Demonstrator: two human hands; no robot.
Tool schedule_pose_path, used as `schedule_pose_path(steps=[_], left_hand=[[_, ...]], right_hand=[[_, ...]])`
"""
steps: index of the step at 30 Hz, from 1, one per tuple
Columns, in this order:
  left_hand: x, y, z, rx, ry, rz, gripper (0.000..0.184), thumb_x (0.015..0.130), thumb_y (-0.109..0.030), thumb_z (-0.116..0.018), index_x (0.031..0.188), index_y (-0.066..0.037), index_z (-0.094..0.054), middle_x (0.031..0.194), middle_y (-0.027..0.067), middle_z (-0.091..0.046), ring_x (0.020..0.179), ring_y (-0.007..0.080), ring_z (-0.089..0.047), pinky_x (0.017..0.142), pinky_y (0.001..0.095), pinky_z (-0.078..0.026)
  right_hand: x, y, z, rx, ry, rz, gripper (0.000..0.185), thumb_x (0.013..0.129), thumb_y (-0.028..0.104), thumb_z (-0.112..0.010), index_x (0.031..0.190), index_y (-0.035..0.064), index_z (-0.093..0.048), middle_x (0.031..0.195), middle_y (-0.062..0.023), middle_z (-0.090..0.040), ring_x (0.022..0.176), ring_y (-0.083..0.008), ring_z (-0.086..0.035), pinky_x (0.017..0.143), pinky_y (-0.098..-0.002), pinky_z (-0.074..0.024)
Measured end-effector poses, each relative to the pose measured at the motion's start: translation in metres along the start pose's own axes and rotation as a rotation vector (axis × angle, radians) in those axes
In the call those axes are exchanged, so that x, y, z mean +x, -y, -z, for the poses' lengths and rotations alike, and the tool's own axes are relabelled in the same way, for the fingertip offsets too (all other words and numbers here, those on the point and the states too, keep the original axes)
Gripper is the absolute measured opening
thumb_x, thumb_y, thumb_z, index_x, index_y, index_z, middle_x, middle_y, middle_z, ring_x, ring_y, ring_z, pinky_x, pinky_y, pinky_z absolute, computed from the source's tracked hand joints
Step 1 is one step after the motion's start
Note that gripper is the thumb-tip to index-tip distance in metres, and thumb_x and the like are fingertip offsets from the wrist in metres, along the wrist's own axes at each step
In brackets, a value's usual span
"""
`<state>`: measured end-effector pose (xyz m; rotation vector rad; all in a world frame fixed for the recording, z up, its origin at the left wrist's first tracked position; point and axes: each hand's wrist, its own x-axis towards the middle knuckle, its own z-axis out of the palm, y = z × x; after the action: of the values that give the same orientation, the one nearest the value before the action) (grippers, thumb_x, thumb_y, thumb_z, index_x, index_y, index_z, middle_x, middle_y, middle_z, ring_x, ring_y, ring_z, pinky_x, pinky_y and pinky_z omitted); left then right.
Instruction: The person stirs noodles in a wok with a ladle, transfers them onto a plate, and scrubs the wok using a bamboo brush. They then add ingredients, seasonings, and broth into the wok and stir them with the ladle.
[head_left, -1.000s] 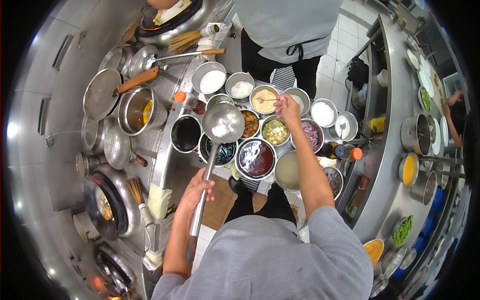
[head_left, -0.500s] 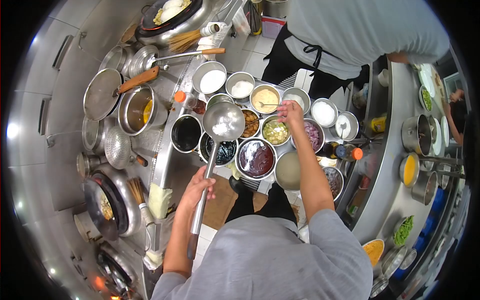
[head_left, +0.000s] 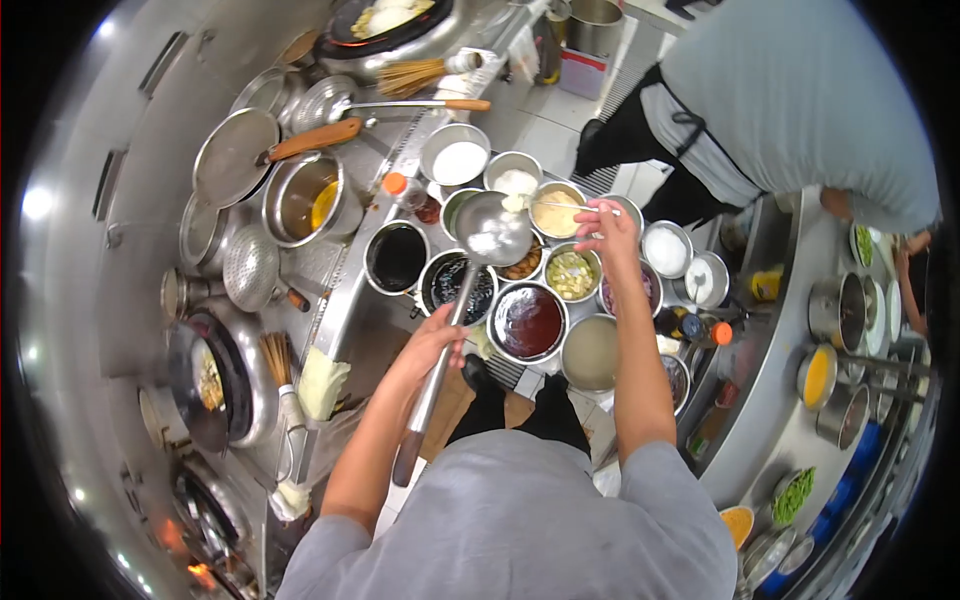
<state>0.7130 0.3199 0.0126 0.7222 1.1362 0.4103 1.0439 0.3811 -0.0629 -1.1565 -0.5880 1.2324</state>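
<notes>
My left hand point(head_left: 428, 348) is closed round the long metal handle of a ladle point(head_left: 497, 230). The ladle's shiny bowl hangs over the cluster of seasoning pots, with a little white residue or glare inside. Pinched in my right hand point(head_left: 608, 232) is a small spoon point(head_left: 568, 205) bearing a pale clump at its tip, right by the ladle's rim. Beneath the spoon stands a pot of pale yellow powder point(head_left: 558, 220). Around these are a pot of chopped green pieces point(head_left: 573, 275), a dark red sauce point(head_left: 530, 322) and a black sauce point(head_left: 397, 257).
On the left, a wok point(head_left: 205, 385) with food sits on the range, near a bamboo brush point(head_left: 276, 358) and a perforated skimmer point(head_left: 251, 266). An orange-capped bottle point(head_left: 408, 192) stands beside the pots. Another person point(head_left: 800, 100) in grey stands at upper right. Flames point(head_left: 202, 574) show at lower left.
The spoon has come up out of the pale yellow powder with a clump on it and now reaches the ladle's rim. The view has shifted, and the other person appears further right.
</notes>
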Motion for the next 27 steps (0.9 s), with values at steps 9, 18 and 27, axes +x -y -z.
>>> schedule_pose_path(steps=[9, 18, 27], left_hand=[[-0.006, 0.000, 0.010, -0.062, 0.085, -0.028, 0.058, 0.088, -0.009, -0.060, 0.141, 0.000, -0.039, 0.067, 0.0007, -0.048, 0.049, 0.0110, -0.049, 0.051, 0.0262, -0.049], [-0.058, 0.017, 0.035, 0.062, -0.045, 0.041, 0.065, 0.086, -0.010, -0.062, 0.145, -0.003, -0.036, 0.066, 0.0000, -0.047, 0.050, 0.0107, -0.049, 0.052, 0.0254, -0.049], [-0.060, 0.027, 0.038, 0.017, -0.069, 0.059, 0.061, 0.086, -0.010, -0.062, 0.144, -0.009, -0.042, 0.065, -0.0006, -0.048, 0.049, 0.0110, -0.051, 0.051, 0.0247, -0.048]], right_hand=[[0.062, -0.037, -0.017, -0.255, -0.100, 0.082, 0.028, 0.104, 0.026, -0.044, 0.112, 0.0034, -0.059, 0.091, -0.0120, -0.069, 0.064, -0.0135, -0.063, 0.047, -0.0278, -0.0560], [0.125, -0.063, -0.067, -0.527, -0.037, -0.017, 0.025, 0.102, 0.022, -0.045, 0.105, 0.0026, -0.062, 0.084, -0.0101, -0.069, 0.056, -0.0128, -0.062, 0.043, -0.0290, -0.0540], [0.136, -0.082, -0.060, -0.489, -0.070, -0.071, 0.025, 0.103, 0.020, -0.045, 0.107, 0.0022, -0.062, 0.088, -0.0109, -0.071, 0.057, -0.0125, -0.062, 0.043, -0.0295, -0.0547]])
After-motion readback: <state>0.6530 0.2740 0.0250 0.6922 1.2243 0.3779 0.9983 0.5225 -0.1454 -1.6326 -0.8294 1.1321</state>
